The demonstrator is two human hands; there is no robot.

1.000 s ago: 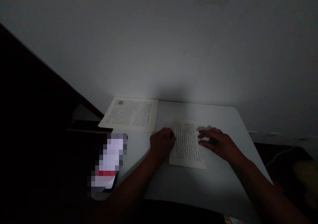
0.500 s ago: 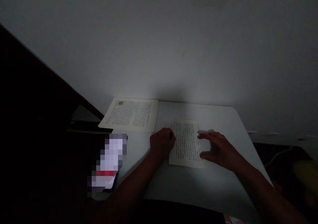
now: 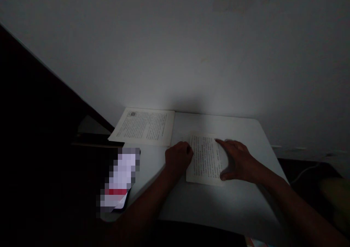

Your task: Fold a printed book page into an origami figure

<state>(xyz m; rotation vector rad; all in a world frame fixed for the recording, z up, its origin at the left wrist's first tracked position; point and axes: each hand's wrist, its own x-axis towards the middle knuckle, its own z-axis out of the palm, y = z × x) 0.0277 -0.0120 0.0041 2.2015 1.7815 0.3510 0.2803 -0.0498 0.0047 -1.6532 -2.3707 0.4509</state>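
A small printed page, perhaps one leaf or a thin stack, lies flat on the white table with lines of dark text. My left hand rests as a loose fist at its left edge, knuckles against the paper, and nothing shows in it. On the other side, my right hand is open, thumb and forefinger spread wide. Its forefinger tip is at the upper right edge of the page and its thumb at the lower right edge.
Larger printed sheets with a square code lie at the table's back left, overhanging its edge. A phone with a blurred lit screen lies at the left edge. The white table stands against a pale wall. The room is dim.
My right hand has spread wider along the page's right edge, the forefinger moving away from me and the thumb slightly towards me. My left hand and the page have stayed put.
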